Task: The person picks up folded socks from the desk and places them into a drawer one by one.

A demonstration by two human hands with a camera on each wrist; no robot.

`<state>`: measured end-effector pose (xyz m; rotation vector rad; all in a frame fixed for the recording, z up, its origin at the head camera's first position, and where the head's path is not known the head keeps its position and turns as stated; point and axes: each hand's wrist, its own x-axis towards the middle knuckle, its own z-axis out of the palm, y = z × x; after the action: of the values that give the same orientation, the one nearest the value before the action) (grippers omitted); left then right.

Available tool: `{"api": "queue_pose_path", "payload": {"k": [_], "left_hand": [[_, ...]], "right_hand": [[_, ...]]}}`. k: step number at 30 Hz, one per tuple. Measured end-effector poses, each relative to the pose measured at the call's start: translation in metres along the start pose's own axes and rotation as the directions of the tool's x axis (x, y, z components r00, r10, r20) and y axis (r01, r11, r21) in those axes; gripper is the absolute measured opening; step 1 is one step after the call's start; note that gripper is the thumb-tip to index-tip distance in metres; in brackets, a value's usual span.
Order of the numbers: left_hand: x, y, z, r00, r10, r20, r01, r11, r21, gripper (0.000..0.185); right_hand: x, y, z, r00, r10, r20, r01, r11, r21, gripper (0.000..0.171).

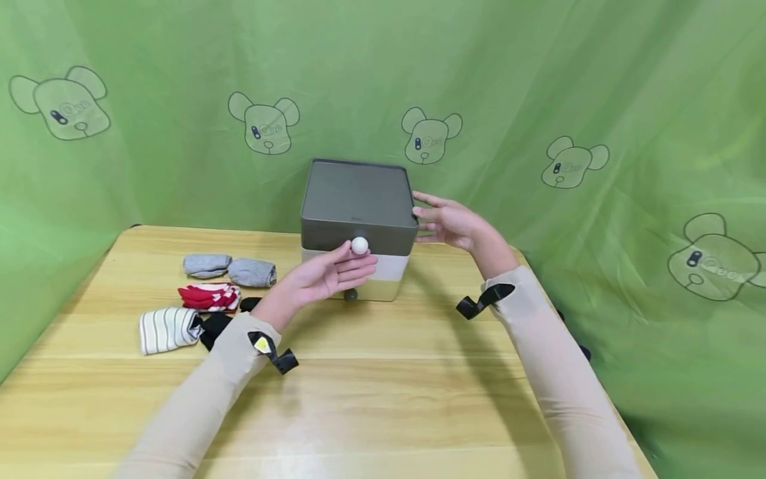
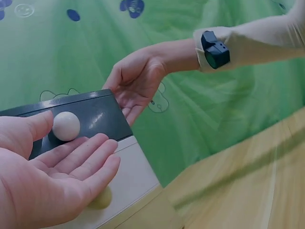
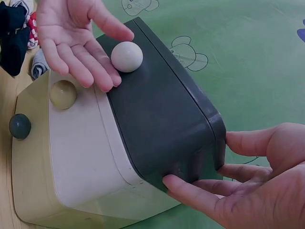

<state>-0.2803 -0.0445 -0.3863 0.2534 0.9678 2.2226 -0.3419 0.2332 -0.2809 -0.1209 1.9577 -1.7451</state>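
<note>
A small three-tier drawer box [image 1: 359, 193] stands near the table's back edge, its top tier dark grey, the middle white and the bottom cream. The top drawer's round white knob [image 3: 127, 56] sits between the thumb and fingers of my left hand [image 1: 320, 276]. That hand's palm faces up, the fingers straight beneath the knob and the thumb tip right beside it. My right hand [image 1: 449, 223] is at the box's right side, its extended fingertips [image 3: 176, 183] against the dark top tier.
Several rolled socks lie left of the box: a grey pair [image 1: 253, 272], a red-and-white one [image 1: 209, 297], a striped one [image 1: 170, 330] and black ones [image 1: 214, 327] partly hidden behind my left forearm. A green printed curtain [image 1: 353, 80] hangs close behind the wooden table [image 1: 371, 399].
</note>
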Motion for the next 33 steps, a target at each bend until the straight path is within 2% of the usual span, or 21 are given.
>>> {"api": "queue_pose_path", "payload": {"k": [3, 8, 18, 27, 33], "left_hand": [[0.006, -0.003, -0.001, 1.000, 0.012, 0.022, -0.011, 0.999, -0.050, 0.040], [0.010, -0.006, -0.004, 0.999, 0.016, 0.036, -0.012, 0.995, -0.104, 0.040], [0.010, -0.015, -0.002, 0.997, 0.067, -0.026, -0.070, 0.983, -0.172, 0.028], [0.006, -0.019, 0.003, 0.996, 0.083, -0.038, -0.088, 0.987, -0.137, 0.030], [-0.004, -0.025, 0.003, 0.998, 0.070, 0.001, -0.069, 0.988, -0.137, 0.029]], "right_hand": [[0.002, -0.001, -0.002, 1.000, 0.023, 0.002, -0.023, 0.999, 0.048, 0.068], [0.005, -0.001, -0.003, 0.998, 0.055, -0.013, -0.054, 0.993, 0.106, 0.067], [0.006, -0.002, -0.002, 0.998, 0.057, -0.016, -0.056, 0.996, 0.073, 0.067], [0.004, -0.003, -0.001, 0.998, 0.053, -0.021, -0.051, 0.996, 0.079, 0.066], [0.005, -0.001, -0.003, 0.998, 0.057, -0.008, -0.056, 0.996, 0.071, 0.066]]}}
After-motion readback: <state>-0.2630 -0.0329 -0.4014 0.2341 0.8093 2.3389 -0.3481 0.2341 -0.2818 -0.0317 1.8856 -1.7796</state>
